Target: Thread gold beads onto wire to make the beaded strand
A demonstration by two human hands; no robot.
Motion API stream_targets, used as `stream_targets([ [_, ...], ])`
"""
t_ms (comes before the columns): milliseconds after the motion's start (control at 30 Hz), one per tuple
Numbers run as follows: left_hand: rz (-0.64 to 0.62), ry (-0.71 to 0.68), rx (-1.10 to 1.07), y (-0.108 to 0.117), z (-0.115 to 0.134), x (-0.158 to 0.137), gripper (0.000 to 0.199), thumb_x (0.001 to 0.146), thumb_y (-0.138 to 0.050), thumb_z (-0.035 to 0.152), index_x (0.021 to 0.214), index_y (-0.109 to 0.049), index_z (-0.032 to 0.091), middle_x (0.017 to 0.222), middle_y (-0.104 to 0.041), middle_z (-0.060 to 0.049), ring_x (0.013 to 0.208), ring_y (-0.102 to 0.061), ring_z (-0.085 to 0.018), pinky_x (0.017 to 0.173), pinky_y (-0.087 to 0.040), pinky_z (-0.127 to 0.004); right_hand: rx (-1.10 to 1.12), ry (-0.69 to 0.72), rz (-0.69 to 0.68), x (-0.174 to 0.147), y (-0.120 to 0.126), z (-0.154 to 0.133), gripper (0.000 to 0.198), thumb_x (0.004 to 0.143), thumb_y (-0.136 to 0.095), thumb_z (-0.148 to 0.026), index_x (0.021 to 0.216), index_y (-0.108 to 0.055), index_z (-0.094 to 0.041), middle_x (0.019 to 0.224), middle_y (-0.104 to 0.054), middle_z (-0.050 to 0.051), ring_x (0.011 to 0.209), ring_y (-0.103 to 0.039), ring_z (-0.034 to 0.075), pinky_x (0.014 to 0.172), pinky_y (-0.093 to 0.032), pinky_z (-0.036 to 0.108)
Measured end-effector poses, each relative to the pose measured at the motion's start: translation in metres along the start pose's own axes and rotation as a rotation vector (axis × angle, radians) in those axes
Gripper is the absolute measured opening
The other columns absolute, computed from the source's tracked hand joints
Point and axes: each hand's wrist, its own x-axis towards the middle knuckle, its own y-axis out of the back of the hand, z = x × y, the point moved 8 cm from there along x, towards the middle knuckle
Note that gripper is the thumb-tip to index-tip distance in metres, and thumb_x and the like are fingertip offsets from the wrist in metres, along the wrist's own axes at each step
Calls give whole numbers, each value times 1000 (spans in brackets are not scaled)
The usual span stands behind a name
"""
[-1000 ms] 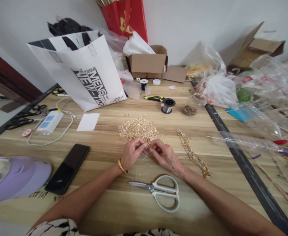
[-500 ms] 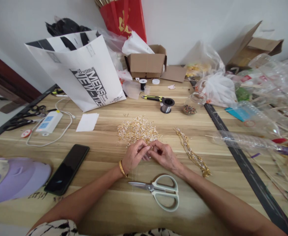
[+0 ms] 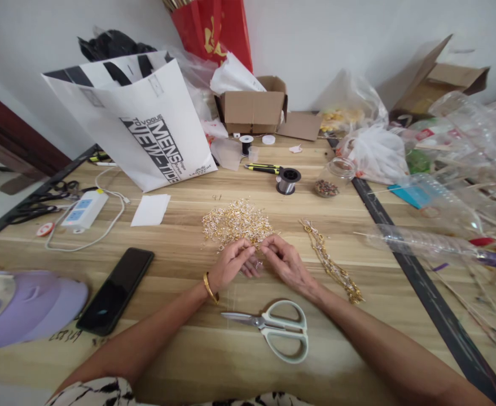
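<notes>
Just in front of a pile of small gold and silver beads (image 3: 237,221), my two hands meet over the wooden table. My left hand (image 3: 233,263) pinches with thumb and forefinger; whatever lies between the tips is too small to name, and a tiny shiny piece shows near its curled lower fingers. My right hand (image 3: 285,260) is also pinched, its fingertips a little apart from the left's. Scissors with pale handles (image 3: 285,331) lie nearer me, blades pointing left. To the right of my right hand rests a bundle of gold and silver bead strands (image 3: 331,260).
A wire spool (image 3: 288,181), a utility knife (image 3: 264,168) and a jar of small pieces (image 3: 333,177) stand beyond the pile. At left are a phone (image 3: 116,292), a purple visor (image 3: 40,309) and a white paper bag (image 3: 146,124). Plastic bottles (image 3: 434,248) crowd the right.
My right hand's fingertips have drawn slightly right, away from my left hand's, opening a small gap between them. The scissors, bead pile and strands have stayed put.
</notes>
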Motion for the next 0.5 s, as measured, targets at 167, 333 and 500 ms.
stream_targets([
  [167,-24,-7,15,-1,-1,1,33,83,-52,47,85,-47,15,69,-66,-3,56,-67,-14,49,-51,-21,33,-47,11,0,2,7,22,90,-46,-38,85,-51,-18,54,-38,-6,47,-33,9,44,-26,21],
  [333,-61,-54,72,-5,0,1,31,78,-62,39,91,-50,14,69,-66,-2,59,-66,-13,56,-52,-23,66,-71,33,0,4,11,23,90,-46,-41,88,-51,-18,53,-38,-7,45,-34,8,42,-26,19],
  [500,-64,-93,79,-6,2,1,30,72,-69,28,91,-51,14,69,-65,-1,62,-64,-13,64,-52,-27,140,-108,57,1,5,14,25,88,-49,-44,85,-49,-19,50,-35,-8,42,-33,8,39,-26,18],
])
